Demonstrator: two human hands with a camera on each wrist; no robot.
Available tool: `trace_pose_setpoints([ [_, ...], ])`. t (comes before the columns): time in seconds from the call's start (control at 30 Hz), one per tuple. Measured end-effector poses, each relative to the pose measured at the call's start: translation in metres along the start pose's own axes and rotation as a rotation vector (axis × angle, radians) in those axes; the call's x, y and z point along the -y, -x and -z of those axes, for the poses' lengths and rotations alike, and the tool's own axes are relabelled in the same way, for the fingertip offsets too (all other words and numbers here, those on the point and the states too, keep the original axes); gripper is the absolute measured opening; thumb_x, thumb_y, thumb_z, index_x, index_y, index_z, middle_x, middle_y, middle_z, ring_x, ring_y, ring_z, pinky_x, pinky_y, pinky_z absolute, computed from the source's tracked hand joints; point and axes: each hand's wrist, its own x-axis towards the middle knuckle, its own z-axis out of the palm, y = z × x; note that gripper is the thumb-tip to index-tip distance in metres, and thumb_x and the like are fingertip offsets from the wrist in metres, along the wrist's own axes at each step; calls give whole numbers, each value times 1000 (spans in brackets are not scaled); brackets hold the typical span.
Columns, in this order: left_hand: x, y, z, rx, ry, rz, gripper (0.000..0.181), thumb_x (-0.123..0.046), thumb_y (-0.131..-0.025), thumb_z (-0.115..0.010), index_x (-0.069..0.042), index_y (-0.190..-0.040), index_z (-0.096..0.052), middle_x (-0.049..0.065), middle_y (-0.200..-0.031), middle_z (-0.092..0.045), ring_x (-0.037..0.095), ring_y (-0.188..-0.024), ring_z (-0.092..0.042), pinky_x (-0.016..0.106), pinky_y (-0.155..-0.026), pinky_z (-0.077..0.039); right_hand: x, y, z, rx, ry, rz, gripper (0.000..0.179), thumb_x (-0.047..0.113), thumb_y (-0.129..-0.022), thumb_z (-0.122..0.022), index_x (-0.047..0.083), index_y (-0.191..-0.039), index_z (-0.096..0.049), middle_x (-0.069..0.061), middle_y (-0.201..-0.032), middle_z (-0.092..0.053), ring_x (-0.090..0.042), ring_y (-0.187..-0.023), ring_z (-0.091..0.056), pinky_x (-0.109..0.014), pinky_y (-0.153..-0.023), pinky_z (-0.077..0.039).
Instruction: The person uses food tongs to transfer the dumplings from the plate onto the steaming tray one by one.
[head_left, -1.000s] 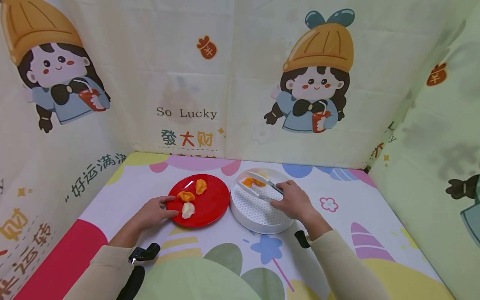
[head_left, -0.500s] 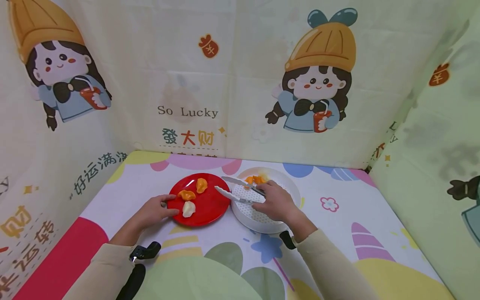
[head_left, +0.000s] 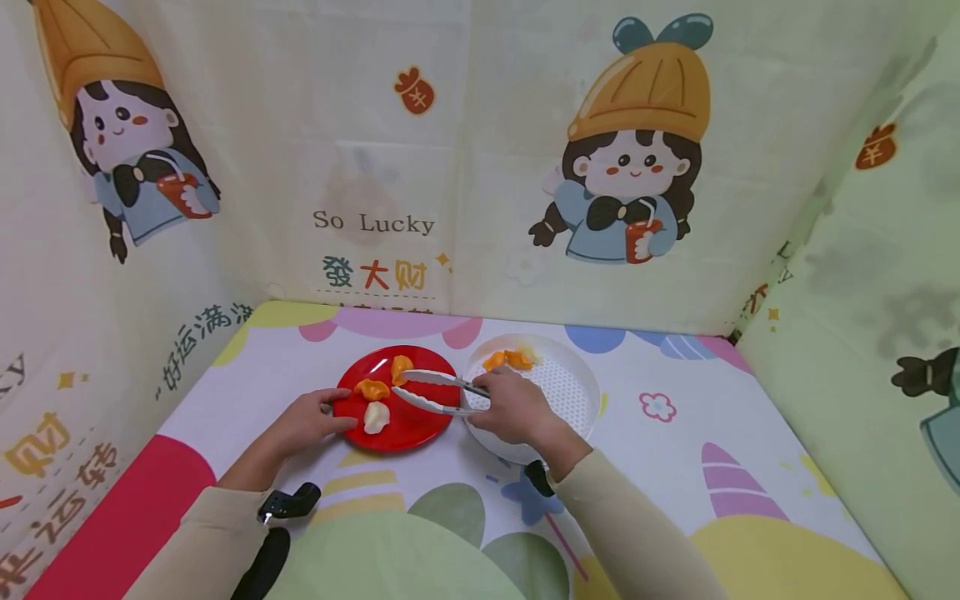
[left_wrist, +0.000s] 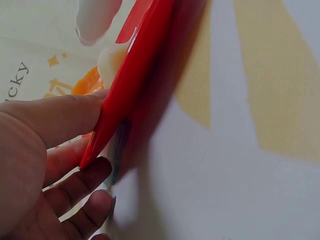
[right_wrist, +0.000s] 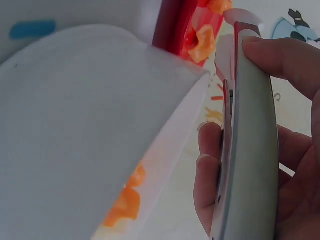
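My left hand (head_left: 306, 423) grips the left rim of a red plate (head_left: 411, 431); in the left wrist view the thumb lies on top and fingers reach beneath. On the plate lie two orange dumplings, one toward the back (head_left: 401, 367) and one at the left (head_left: 372, 389), plus a white dumpling (head_left: 377, 417) nearer me. My right hand (head_left: 517, 406) holds metal tongs (head_left: 431, 406), their arms spread apart over the plate. One tong tip overlaps the back orange dumpling; nothing is between the tips. In the right wrist view the thumb presses the tongs' handle (right_wrist: 255, 135).
A round white steamer tray (head_left: 566, 400) with a perforated bottom stands right of the plate. Toward its back lie orange dumplings (head_left: 517, 360) and a pale one (head_left: 532, 352). A patterned cloth (head_left: 622, 467) covers the table, and printed curtains (head_left: 495, 167) enclose its back and sides.
My right hand has carried the spread tongs leftward from the steamer tray to over the red plate. My left hand has stayed at the plate's rim.
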Motion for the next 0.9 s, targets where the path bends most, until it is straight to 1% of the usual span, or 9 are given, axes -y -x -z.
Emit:
trace_pose_setpoints([
  [0.13, 0, 1, 0, 0, 6, 1, 74, -25, -86, -78, 2, -147, -45, 36, -137, -43, 49, -122, -40, 42, -78, -59, 7, -5, -6, 20, -13, -8, 54, 27, -78, -85, 11, -126, -68, -5, -114, -64, -20, -104, -56, -37, -73, -58],
  [0.27, 1, 1, 0, -1, 3, -4, 74, -25, -86, -78, 2, -147, -45, 36, -138, -43, 50, -123, -40, 42, -78, -59, 12, -9, -9, 35, -6, -17, 53, 28, -77, -86, 11, -124, -68, -4, -110, -62, -18, -99, -56, -32, -67, -58],
  [0.43, 1, 0, -1, -3, 1, -12, 74, -25, -86, -78, 2, -147, -45, 35, -138, -43, 49, -123, -40, 42, -78, -59, 16, -14, -11, 50, -6, -32, 51, 28, -77, -86, 10, -122, -69, -3, -106, -61, -17, -95, -56, -30, -64, -57],
  [0.57, 2, 0, -1, -9, -11, -22, 74, -24, -86, -78, 2, -146, -46, 35, -137, -44, 49, -122, -41, 42, -78, -59, 17, -17, -12, 54, -10, -47, 49, 27, -76, -87, 11, -119, -70, -2, -103, -61, -16, -92, -56, -29, -63, -57],
  [0.73, 3, -1, 0, -9, -12, -21, 73, -25, -86, -78, 2, -146, -46, 35, -137, -44, 49, -122, -41, 42, -80, -59, 18, -19, -13, 60, -9, -43, 45, 27, -77, -86, 11, -117, -72, -2, -100, -62, -15, -89, -55, -27, -62, -56],
  [0.9, 4, -1, 0, -6, -1, -18, 73, -25, -86, -78, 2, -146, -46, 35, -138, -44, 49, -122, -41, 42, -80, -59, 16, -19, -12, 52, 5, -26, 44, 27, -79, -85, 10, -117, -72, -4, -101, -63, -16, -90, -55, -29, -65, -56],
])
